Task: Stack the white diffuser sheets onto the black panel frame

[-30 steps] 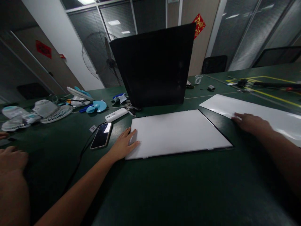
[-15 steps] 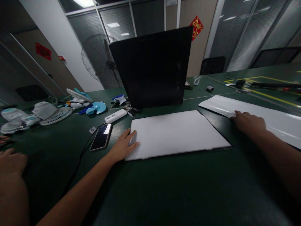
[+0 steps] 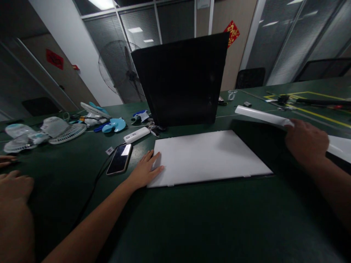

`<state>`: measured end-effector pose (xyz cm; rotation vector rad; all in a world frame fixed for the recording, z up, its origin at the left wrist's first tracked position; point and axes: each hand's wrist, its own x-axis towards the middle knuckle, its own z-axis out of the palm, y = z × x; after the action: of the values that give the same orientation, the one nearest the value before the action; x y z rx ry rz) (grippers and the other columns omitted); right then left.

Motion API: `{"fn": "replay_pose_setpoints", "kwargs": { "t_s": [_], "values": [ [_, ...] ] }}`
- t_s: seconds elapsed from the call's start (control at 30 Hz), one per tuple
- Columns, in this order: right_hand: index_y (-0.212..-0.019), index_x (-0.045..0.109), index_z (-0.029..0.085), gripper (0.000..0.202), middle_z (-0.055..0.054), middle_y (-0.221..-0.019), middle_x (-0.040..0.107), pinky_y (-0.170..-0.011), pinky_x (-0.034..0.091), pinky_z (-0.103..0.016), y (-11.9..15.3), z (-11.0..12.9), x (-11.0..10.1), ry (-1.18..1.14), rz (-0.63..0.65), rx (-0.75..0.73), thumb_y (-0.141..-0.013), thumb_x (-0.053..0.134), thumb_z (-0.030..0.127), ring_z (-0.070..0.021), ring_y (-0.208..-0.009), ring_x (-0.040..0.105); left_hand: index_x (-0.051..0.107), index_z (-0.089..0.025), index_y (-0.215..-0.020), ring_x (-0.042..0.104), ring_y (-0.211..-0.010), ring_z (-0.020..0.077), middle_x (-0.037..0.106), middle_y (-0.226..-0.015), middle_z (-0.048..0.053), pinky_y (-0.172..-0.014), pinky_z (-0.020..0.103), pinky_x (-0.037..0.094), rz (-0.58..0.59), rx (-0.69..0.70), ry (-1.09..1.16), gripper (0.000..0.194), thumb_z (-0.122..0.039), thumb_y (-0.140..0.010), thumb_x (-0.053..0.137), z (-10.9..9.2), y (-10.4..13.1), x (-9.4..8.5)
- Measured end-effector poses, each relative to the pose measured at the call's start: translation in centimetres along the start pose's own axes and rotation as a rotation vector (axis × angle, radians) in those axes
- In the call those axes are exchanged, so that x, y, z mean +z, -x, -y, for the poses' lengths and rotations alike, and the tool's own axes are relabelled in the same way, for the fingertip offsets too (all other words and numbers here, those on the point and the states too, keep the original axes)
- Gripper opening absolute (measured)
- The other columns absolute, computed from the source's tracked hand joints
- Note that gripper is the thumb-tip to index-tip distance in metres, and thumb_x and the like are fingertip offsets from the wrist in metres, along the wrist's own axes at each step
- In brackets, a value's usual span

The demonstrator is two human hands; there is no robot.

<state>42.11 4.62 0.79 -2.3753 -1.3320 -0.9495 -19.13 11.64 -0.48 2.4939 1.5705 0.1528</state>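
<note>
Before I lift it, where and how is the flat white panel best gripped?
I'd take the white panel by its two short edges, coming in low from left and right: it lies flat on the green table. The left hand rests on the left edge; the right edge is uncovered. Avoid the small tabs along the near edge.

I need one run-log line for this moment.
left hand: resting on white panel | right hand: gripping glossy sheet, raised | phone: on table

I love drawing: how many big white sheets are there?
2: one flat rectangular white sheet under the left hand, one glossy curled white sheet in the right hand. More may be hidden.
</note>
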Motion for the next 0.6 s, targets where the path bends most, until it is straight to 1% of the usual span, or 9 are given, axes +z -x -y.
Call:
{"fn": "replay_pose_setpoints", "kwargs": {
  "t_s": [0.07, 0.1, 0.13, 0.17, 0.23, 0.3, 0.37, 0.43, 0.6],
  "values": [
    [-0.144, 0.059, 0.012, 0.054, -0.021, -0.122, 0.071, -0.083, 0.045, -0.042, 0.6, 1.7, -1.6, -0.104, -0.156, -0.11, -0.109, 0.03, 0.041, -0.0314, -0.105, 0.067, 0.035, -0.02, -0.164, 0.019, -0.161, 0.0356, 0.025, -0.173, 0.015, -0.128, 0.055, 0.024, 0.004, 0.004, 0.007, 0.086, -0.075, -0.097, 0.039, 0.0, 0.0, 0.0],
    [-0.143, 0.06, 0.012, 0.052, -0.021, -0.121, 0.071, -0.086, 0.047, -0.041, 1.0, 2.7, -2.3, -0.17, -0.192, -0.2, -0.108, 0.036, 0.041, -0.031, -0.105, 0.067, 0.034, -0.02, -0.164, 0.019, -0.161, 0.0356, 0.024, -0.173, 0.016, -0.129, 0.055, 0.023, 0.009, 0.005, 0.01, 0.087, -0.075, -0.097, 0.039, 0.0, 0.1, -0.1],
    [-0.143, 0.061, 0.011, 0.05, -0.02, -0.12, 0.072, -0.089, 0.048, -0.041, 1.5, 3.7, -2.9, -0.232, -0.188, -0.325, -0.107, 0.04, 0.039, -0.0303, -0.105, 0.067, 0.034, -0.019, -0.164, 0.018, -0.161, 0.0357, 0.024, -0.173, 0.016, -0.129, 0.055, 0.022, 0.014, 0.007, 0.013, 0.088, -0.076, -0.097, 0.038, 0.0, 0.1, -0.1],
    [-0.142, 0.062, 0.011, 0.048, -0.02, -0.12, 0.072, -0.092, 0.049, -0.041, 2.0, 4.9, -3.5, -0.295, -0.157, -0.464, -0.106, 0.044, 0.037, -0.0294, -0.105, 0.067, 0.034, -0.019, -0.164, 0.018, -0.161, 0.0361, 0.023, -0.173, 0.017, -0.129, 0.055, 0.021, 0.018, 0.006, 0.015, 0.089, -0.077, -0.097, 0.037, 0.0, 0.0, -0.1],
    [-0.143, 0.062, 0.013, 0.046, -0.017, -0.121, 0.073, -0.095, 0.051, -0.043, 3.2, 7.3, -4.3, -0.408, -0.05, -0.738, -0.104, 0.045, 0.031, -0.0274, -0.106, 0.068, 0.034, -0.019, -0.164, 0.017, -0.161, 0.0369, 0.022, -0.173, 0.017, -0.129, 0.057, 0.021, 0.023, 0.0, 0.018, 0.09, -0.078, -0.097, 0.036, 0.1, 0.0, 0.0],
    [-0.146, 0.061, 0.02, 0.046, -0.012, -0.124, 0.073, -0.096, 0.054, -0.044, 4.6, 9.5, -4.9, -0.483, 0.073, -0.934, -0.104, 0.043, 0.029, -0.026, -0.108, 0.069, 0.033, -0.019, -0.165, 0.017, -0.161, 0.0372, 0.02, -0.174, 0.017, -0.129, 0.057, 0.021, 0.026, -0.007, 0.02, 0.09, -0.078, -0.097, 0.036, 0.1, -0.1, 0.0],
    [-0.149, 0.059, 0.028, 0.047, -0.008, -0.128, 0.073, -0.094, 0.056, -0.046, 5.8, 11.4, -5.4, -0.515, 0.182, -1.042, -0.105, 0.043, 0.033, -0.0257, -0.111, 0.069, 0.032, -0.02, -0.165, 0.017, -0.161, 0.0369, 0.019, -0.174, 0.017, -0.129, 0.057, 0.021, 0.026, -0.01, 0.02, 0.09, -0.078, -0.097, 0.037, 0.2, -0.1, 0.2],
    [-0.149, 0.058, 0.032, 0.046, -0.006, -0.132, 0.072, -0.094, 0.056, -0.047, 6.8, 12.6, -6.0, -0.54, 0.26, -1.085, -0.104, 0.046, 0.039, -0.0261, -0.113, 0.069, 0.033, -0.02, -0.165, 0.017, -0.161, 0.0369, 0.02, -0.174, 0.017, -0.128, 0.058, 0.022, 0.011, -0.003, 0.018, 0.089, -0.078, -0.097, 0.037, 0.3, -0.1, 0.3],
    [-0.145, 0.062, 0.033, 0.044, -0.005, -0.136, 0.07, -0.099, 0.055, -0.048, 8.0, 13.3, -7.5, -0.715, 0.381, -1.134, -0.103, 0.053, 0.041, -0.0251, -0.117, 0.067, 0.036, -0.023, -0.163, 0.02, -0.16, 0.0371, 0.024, -0.173, 0.013, -0.127, 0.059, 0.025, -0.013, 0.006, 0.017, 0.084, -0.075, -0.098, 0.038, 0.4, -0.2, 0.5]
  ]
}}
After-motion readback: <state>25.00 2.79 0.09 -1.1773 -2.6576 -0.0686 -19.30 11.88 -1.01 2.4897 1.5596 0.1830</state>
